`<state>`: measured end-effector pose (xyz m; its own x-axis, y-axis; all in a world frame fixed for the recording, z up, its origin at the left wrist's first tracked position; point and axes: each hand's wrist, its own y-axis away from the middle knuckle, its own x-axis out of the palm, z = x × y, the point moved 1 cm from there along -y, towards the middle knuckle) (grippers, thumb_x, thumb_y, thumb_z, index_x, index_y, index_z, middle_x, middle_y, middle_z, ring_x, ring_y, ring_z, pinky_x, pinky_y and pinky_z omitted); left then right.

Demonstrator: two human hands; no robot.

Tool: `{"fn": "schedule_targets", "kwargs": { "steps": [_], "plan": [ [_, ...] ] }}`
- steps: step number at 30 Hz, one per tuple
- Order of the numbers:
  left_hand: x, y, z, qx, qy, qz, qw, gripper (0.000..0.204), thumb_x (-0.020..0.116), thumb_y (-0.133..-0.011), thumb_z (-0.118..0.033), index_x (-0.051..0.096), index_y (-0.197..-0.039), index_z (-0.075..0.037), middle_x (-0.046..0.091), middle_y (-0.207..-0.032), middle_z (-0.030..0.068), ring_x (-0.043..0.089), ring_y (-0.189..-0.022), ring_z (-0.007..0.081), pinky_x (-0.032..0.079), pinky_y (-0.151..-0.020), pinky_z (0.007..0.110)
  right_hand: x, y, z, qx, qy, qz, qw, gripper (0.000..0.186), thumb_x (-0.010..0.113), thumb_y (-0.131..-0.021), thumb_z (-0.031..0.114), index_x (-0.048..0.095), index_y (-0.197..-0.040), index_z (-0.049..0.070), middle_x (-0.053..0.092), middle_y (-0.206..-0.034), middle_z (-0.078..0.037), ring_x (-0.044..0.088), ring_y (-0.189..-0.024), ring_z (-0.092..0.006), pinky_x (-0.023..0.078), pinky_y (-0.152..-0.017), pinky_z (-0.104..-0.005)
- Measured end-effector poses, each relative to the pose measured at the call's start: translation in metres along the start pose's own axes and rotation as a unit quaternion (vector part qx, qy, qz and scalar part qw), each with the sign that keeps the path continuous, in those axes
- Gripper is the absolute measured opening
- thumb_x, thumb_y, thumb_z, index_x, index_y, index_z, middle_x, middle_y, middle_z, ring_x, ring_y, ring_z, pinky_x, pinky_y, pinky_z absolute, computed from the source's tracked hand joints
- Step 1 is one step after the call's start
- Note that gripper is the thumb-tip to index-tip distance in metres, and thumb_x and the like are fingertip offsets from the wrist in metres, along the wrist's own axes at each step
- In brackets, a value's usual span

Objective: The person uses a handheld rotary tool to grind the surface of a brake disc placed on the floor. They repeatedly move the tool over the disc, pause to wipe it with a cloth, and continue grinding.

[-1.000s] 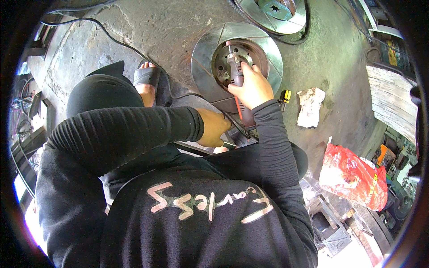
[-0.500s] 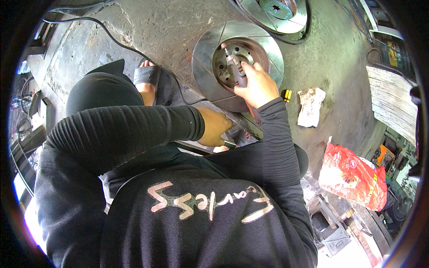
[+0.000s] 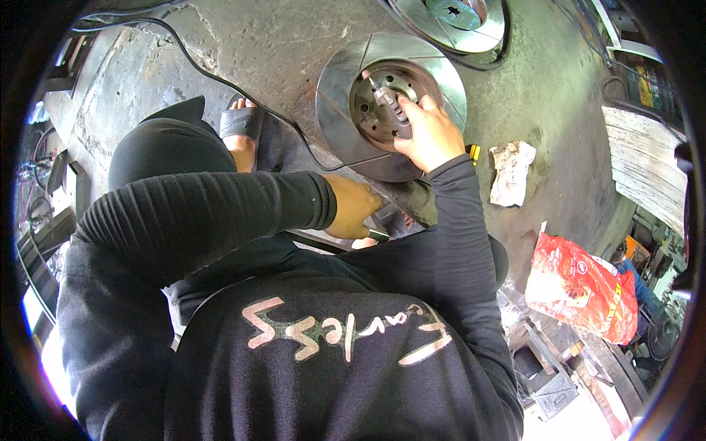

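Note:
My right hand (image 3: pixel 432 136) is closed round a rotary power tool (image 3: pixel 390 101), its slim tip angled up-left into the recessed hub of a slotted metal brake disc (image 3: pixel 341 107) lying on the floor; most of the tool's body hides behind my hand and sleeve. Below the disc, my left hand (image 3: pixel 351 205) has its fingers curled down beside a dark, flat-edged piece (image 3: pixel 378 235); what they grip is unclear. A black cord (image 3: pixel 206 73) runs across the floor past my sandalled foot (image 3: pixel 240 140).
A second disc (image 3: pixel 485 26) with a hose round it lies at top right. A yellow-handled tool (image 3: pixel 474 153) and stained white cloth (image 3: pixel 511 173) are right of my hand. A red plastic bag (image 3: pixel 577 287), pale wooden board (image 3: pixel 640 162) and clutter (image 3: pixel 559 382) fill the right side.
My right hand has shifted a little right, carrying the tool, whose tip now points further up-left. The tool's lower body has become hidden. My left hand has barely moved.

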<state>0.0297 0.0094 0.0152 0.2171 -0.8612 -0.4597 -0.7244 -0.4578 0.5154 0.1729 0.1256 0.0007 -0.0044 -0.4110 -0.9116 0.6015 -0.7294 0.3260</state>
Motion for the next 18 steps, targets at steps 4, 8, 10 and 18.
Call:
{"fn": "schedule_targets", "kwargs": {
  "steps": [4,8,10,18],
  "plan": [
    [-0.0005,0.0028,0.0001,-0.001,0.003,0.000,1.000,0.052,0.061,-0.081,-0.035,0.053,-0.119,0.000,0.060,-0.106,0.0223,0.061,-0.098,0.0392,0.049,-0.086,0.047,-0.0024,0.0003,0.0004,-0.009,-0.015,0.011,1.000,0.067,0.074,-0.065,0.018,0.054,-0.128,0.013,0.054,-0.109,-0.016,0.058,-0.100,-0.0352,0.050,-0.084,-0.0427],
    [-0.0005,0.0032,-0.0008,0.001,0.009,-0.006,1.000,0.052,0.062,-0.082,-0.035,0.053,-0.119,0.001,0.060,-0.107,0.0225,0.061,-0.100,0.0390,0.049,-0.087,0.047,-0.0078,0.0045,-0.0042,-0.042,-0.022,0.048,0.998,0.067,0.074,-0.066,0.016,0.054,-0.129,0.014,0.053,-0.106,-0.015,0.057,-0.100,-0.0352,0.049,-0.085,-0.0425],
    [-0.0007,0.0028,-0.0013,-0.001,0.010,-0.004,1.000,0.052,0.062,-0.082,-0.035,0.053,-0.119,0.001,0.059,-0.107,0.0226,0.060,-0.100,0.0389,0.049,-0.087,0.047,-0.0082,0.0040,-0.0052,-0.044,-0.010,0.034,0.998,0.067,0.074,-0.065,0.016,0.054,-0.129,0.016,0.053,-0.106,-0.015,0.057,-0.100,-0.0351,0.049,-0.085,-0.0423],
    [0.0003,0.0041,-0.0007,0.003,0.013,-0.009,1.000,0.051,0.062,-0.082,-0.035,0.053,-0.117,0.001,0.059,-0.106,0.0222,0.060,-0.099,0.0392,0.049,-0.087,0.046,-0.0089,-0.0017,0.0020,0.002,0.003,0.007,1.000,0.066,0.076,-0.063,0.013,0.057,-0.127,0.019,0.054,-0.111,-0.014,0.055,-0.103,-0.0350,0.050,-0.086,-0.0431]
  ]
}}
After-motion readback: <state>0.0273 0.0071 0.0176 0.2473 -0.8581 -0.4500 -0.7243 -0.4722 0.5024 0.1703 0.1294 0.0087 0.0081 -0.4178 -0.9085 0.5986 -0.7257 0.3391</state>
